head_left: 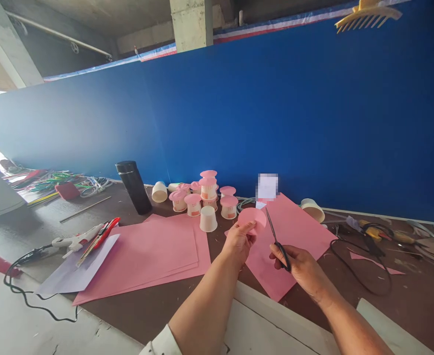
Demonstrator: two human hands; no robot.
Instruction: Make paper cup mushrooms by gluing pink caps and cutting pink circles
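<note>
Between thumb and fingers, my left hand (241, 241) pinches a round pink paper disc (252, 217). My right hand (294, 266) is closed on black-handled scissors (274, 231), whose blades point up beside the disc's right edge. Under both hands lies a large sheet of pink paper (296, 227), set at an angle. Just left of my left hand a plain white paper cup (208, 219) stands upside down. Behind it are several cups with pink disc tops (208, 183), some of them stacked.
More pink sheets (158, 251) lie to the left. A white glue gun (78, 240) and a red utility knife (100, 236) rest on pale paper (94, 271). A black flask (133, 187) stands behind them. Cords and scraps (378, 259) lie right, before a blue panel (276, 108).
</note>
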